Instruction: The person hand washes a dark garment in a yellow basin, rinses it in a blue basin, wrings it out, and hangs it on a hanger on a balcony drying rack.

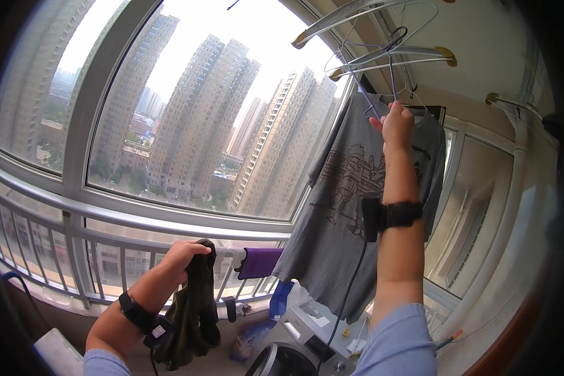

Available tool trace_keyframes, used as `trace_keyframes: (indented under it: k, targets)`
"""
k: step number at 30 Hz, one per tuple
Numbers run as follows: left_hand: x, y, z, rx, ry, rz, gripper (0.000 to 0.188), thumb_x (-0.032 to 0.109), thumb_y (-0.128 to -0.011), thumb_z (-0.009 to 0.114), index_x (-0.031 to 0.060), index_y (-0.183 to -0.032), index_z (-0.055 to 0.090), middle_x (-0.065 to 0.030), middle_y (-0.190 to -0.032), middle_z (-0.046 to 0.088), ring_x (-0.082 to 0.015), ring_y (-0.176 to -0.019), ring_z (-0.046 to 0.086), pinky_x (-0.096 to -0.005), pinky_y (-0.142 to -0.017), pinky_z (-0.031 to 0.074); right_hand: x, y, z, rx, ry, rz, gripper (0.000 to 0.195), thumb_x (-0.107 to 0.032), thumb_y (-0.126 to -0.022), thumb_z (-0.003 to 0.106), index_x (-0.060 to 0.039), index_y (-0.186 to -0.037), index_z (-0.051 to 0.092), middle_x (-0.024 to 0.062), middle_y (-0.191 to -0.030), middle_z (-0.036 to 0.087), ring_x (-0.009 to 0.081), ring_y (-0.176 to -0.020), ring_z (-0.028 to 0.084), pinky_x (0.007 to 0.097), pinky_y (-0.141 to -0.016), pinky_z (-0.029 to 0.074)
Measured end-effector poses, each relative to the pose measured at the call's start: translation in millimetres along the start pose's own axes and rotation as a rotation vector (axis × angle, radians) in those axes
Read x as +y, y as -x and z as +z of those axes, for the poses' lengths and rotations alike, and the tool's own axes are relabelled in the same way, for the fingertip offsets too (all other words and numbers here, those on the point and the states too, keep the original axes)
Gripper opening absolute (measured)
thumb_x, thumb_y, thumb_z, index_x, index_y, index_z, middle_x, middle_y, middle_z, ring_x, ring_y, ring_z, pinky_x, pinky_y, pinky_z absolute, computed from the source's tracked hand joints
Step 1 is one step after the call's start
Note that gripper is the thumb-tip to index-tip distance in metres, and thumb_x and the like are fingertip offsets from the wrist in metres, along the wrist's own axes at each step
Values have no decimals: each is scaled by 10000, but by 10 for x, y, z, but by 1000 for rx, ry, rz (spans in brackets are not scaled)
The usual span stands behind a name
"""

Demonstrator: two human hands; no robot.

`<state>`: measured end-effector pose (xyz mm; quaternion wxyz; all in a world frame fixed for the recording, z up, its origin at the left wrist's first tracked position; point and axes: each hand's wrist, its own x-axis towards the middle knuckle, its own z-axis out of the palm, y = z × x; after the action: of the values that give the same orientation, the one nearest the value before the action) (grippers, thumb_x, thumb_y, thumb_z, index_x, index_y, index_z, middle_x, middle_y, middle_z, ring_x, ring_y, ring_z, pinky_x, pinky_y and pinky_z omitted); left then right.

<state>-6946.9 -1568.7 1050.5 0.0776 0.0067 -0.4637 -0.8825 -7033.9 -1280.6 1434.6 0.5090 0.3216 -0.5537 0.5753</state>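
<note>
My left hand [186, 257] grips a bunched dark olive garment [191, 310], which hangs down beside the window railing. My right hand [396, 123] is raised high and closed on the lower part of a purple wire hanger [363, 89]. The hanger's dark hook [398, 34] is up among the metal hangers with yellowish ends [404, 52]. Behind my right hand and forearm hangs a grey printed T-shirt [343, 202].
A metal railing [169, 215] runs along the large window, with a purple cloth [262, 262] over it. Below stands a front-loading washing machine [317, 336] with a blue and white bag [282, 298] behind it. A white pipe [496, 225] rises at the right.
</note>
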Motion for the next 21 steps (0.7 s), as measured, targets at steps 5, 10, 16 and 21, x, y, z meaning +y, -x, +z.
trace_keyframes:
  k: [5, 10, 16, 21]
  targets:
    - [-144, 157, -39, -38, -30, -34, 139, 11, -775, 613, -41, -903, 619, -116, -815, 629, -224, -729, 633, -345, -653, 520, 11, 1705, -402, -86, -283, 295, 219, -201, -981, 435, 7, -998, 501, -21, -644, 362, 87, -600, 409, 354, -848, 486]
    - [-268, 235, 33, -274, -50, -113, 207, 128, -827, 665, -28, -953, 611, -73, -819, 617, -162, -723, 620, -299, -641, 516, -30, 3366, -865, -144, -603, 578, 209, -242, -1001, 439, -45, -956, 494, -19, -631, 357, 107, -612, 385, 309, -762, 432]
    - [-497, 425, 391, -433, 4, -137, 346, 298, -869, 668, -10, -1013, 606, -43, -859, 627, -105, -719, 591, -257, -641, 487, -288, 4610, -936, -244, -760, 893, 221, -260, -999, 433, -53, -1003, 511, -1, -673, 413, 132, -673, 414, 329, -805, 407]
    - [-506, 632, 511, -474, -206, -113, 311, 237, -911, 607, -32, -1066, 608, -56, -904, 658, -109, -823, 616, -263, -732, 495, -352, 4828, -1276, -693, -535, 1038, 273, -222, -963, 484, -40, -1165, 463, 108, -947, 603, 219, -972, 578, 372, -938, 422]
